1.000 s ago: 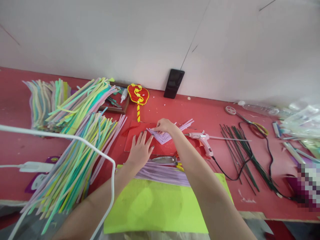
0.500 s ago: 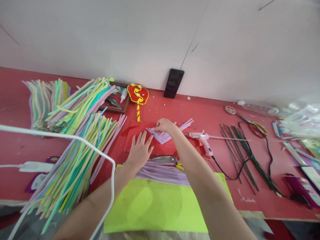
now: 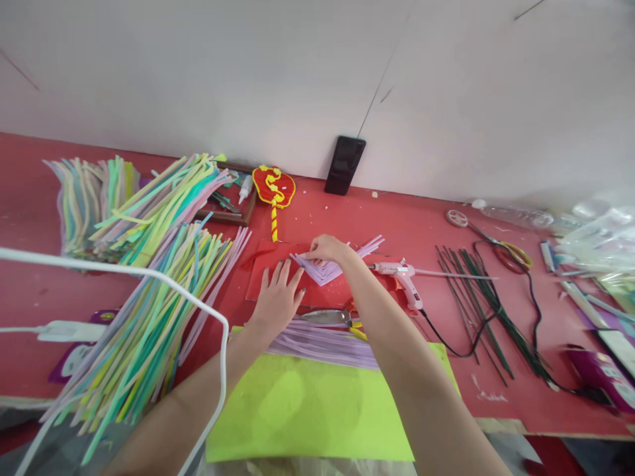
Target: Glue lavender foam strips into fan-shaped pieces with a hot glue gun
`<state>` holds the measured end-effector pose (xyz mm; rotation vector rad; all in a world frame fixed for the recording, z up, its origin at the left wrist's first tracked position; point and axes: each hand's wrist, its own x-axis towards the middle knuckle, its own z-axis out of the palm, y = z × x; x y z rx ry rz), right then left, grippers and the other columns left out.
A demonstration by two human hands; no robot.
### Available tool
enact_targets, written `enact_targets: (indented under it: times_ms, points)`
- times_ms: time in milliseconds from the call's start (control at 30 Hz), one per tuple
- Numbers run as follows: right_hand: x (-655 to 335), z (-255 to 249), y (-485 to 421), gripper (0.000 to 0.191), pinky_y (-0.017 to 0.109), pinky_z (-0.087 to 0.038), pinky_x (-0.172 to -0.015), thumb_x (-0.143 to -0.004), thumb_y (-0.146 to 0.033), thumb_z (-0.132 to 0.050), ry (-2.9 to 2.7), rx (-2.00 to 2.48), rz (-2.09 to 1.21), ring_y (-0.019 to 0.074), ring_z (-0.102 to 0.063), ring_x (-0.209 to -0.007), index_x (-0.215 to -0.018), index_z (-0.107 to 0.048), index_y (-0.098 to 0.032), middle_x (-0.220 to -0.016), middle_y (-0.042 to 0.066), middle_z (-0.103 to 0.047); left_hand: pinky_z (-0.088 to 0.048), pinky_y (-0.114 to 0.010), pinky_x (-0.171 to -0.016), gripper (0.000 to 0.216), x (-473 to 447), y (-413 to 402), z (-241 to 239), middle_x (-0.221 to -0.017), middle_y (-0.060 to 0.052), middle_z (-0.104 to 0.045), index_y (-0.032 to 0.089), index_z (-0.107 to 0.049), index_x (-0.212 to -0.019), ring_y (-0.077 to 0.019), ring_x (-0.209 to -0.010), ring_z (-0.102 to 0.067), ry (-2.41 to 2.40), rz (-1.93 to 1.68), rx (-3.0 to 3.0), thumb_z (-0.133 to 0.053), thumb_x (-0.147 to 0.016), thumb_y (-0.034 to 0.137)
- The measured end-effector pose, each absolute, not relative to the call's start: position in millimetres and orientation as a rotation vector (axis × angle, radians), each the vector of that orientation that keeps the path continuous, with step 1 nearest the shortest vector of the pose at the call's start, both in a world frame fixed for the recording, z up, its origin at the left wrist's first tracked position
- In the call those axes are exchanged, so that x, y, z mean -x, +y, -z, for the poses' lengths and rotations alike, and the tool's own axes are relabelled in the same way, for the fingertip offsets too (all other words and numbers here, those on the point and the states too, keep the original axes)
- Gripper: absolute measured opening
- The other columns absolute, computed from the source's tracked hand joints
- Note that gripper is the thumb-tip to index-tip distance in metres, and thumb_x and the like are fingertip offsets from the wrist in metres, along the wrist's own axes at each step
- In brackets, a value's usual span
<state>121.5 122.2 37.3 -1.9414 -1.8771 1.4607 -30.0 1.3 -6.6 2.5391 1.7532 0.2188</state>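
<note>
My left hand (image 3: 276, 299) lies flat, fingers spread, on a red felt sheet (image 3: 262, 274) in the middle of the red table. My right hand (image 3: 328, 250) is closed in a pinch on the upper edge of a lilac V-shaped piece made of layered strips (image 3: 325, 271) that rests on that sheet. A bundle of loose lilac strips (image 3: 322, 344) lies just below my left hand. Scissors (image 3: 330, 317) lie between the bundle and the sheet.
Piles of pastel foam strips (image 3: 149, 291) fill the left. A pink glue gun (image 3: 404, 277), green wire stems (image 3: 483, 304) and a black cord lie to the right. A lime sheet (image 3: 307, 410) covers the near edge. A phone (image 3: 344, 165) leans on the wall; a white cable (image 3: 149, 284) crosses the left foreground.
</note>
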Motion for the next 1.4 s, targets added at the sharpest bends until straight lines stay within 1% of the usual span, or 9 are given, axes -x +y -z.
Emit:
enact_targets:
  times_ms: [167, 233, 333, 400, 467, 567, 700, 1000, 1400]
  points:
    - [-126.7, -31.2, 118.3, 0.034, 0.023, -0.050, -0.050, -0.069, -0.032, -0.077, -1.786, 1.810, -1.511, 0.0130, -0.059, -0.048, -0.050, -0.054, -0.018, -0.047, 0.001, -0.060, -0.026, -0.053, -0.111, 0.048, 29.5, 1.1, 6.5, -0.147, -0.016, -0.037, 0.019, -0.044, -0.138, -0.0307, -0.136, -0.035, 1.754, -0.215, -2.537, -0.042, -0.092, 0.032]
    - [-128.1, -29.9, 112.7, 0.027, 0.022, -0.050, -0.050, -0.074, -0.028, -0.073, -1.735, 1.741, -1.463, 0.0123, -0.059, -0.049, -0.056, -0.055, -0.018, -0.049, 0.000, -0.061, -0.026, -0.053, -0.111, 0.048, 29.4, 1.2, 6.2, -0.148, -0.017, -0.036, 0.019, -0.043, -0.138, -0.0311, -0.136, -0.034, 1.751, -0.199, -2.534, -0.042, -0.092, 0.032]
    - [-132.6, -31.4, 102.3, 0.013, 0.021, -0.049, -0.054, -0.079, -0.024, -0.065, -1.692, 1.595, -1.334, 0.0099, -0.059, -0.052, -0.071, -0.059, -0.017, -0.060, -0.001, -0.065, -0.026, -0.053, -0.111, 0.049, 29.6, 1.6, 5.3, -0.149, -0.017, -0.035, 0.019, -0.042, -0.139, -0.0315, -0.136, -0.034, 1.746, -0.178, -2.529, -0.041, -0.092, 0.033]
    - [-137.8, -34.2, 96.8, 0.011, 0.021, -0.048, -0.056, -0.078, -0.026, -0.066, -1.764, 1.590, -1.184, 0.0096, -0.059, -0.056, -0.076, -0.062, -0.017, -0.067, 0.000, -0.067, -0.026, -0.053, -0.111, 0.049, 29.8, 1.9, 4.7, -0.149, -0.017, -0.034, 0.019, -0.042, -0.140, -0.0315, -0.136, -0.034, 1.745, -0.171, -2.528, -0.040, -0.092, 0.033]
    - [-143.8, -36.3, 94.2, 0.009, 0.022, -0.047, -0.062, -0.074, -0.024, -0.069, -1.898, 1.633, -1.029, 0.0108, -0.061, -0.063, -0.075, -0.065, -0.017, -0.073, 0.001, -0.069, -0.026, -0.053, -0.111, 0.049, 30.1, 2.1, 4.5, -0.149, -0.017, -0.034, 0.019, -0.042, -0.139, -0.0313, -0.136, -0.034, 1.744, -0.174, -2.528, -0.040, -0.092, 0.032]
    - [-150.3, -34.3, 95.8, 0.004, 0.022, -0.046, -0.068, -0.071, -0.018, -0.070, -2.067, 1.685, -0.971, 0.0126, -0.064, -0.073, -0.073, -0.067, -0.016, -0.077, 0.002, -0.071, -0.026, -0.053, -0.111, 0.049, 30.3, 2.0, 5.2, -0.149, -0.017, -0.035, 0.019, -0.042, -0.139, -0.0313, -0.136, -0.034, 1.742, -0.184, -2.529, -0.041, -0.092, 0.032]
    - [-151.3, -23.8, 104.0, 0.008, 0.020, -0.047, -0.065, -0.069, -0.019, -0.073, -2.150, 1.702, -1.136, 0.0135, -0.065, -0.071, -0.074, -0.068, -0.016, -0.075, 0.003, -0.072, -0.025, -0.053, -0.111, 0.049, 30.4, 1.9, 6.7, -0.148, -0.017, -0.035, 0.019, -0.043, -0.139, -0.0311, -0.136, -0.034, 1.738, -0.190, -2.529, -0.041, -0.092, 0.033]
    - [-154.6, -10.2, 114.5, 0.015, 0.021, -0.047, -0.061, -0.066, -0.025, -0.075, -2.121, 1.680, -1.300, 0.0147, -0.066, -0.067, -0.075, -0.069, -0.015, -0.072, 0.003, -0.072, -0.022, -0.053, -0.112, 0.049, 31.1, 2.3, 6.1, -0.150, -0.016, -0.033, 0.020, -0.042, -0.139, -0.0302, -0.137, -0.033, 1.735, -0.179, -2.514, -0.040, -0.093, 0.034]
    - [-150.2, -7.7, 113.3, 0.016, 0.020, -0.041, -0.056, -0.061, -0.029, -0.079, -2.197, 1.737, -1.052, 0.0113, -0.061, -0.060, -0.065, -0.068, -0.018, -0.063, -0.002, -0.068, -0.021, -0.055, -0.112, 0.050, 31.1, 0.2, 3.1, -0.149, -0.017, -0.035, 0.023, -0.038, -0.142, -0.0310, -0.137, -0.033, 1.733, -0.136, -2.545, -0.040, -0.093, 0.031]
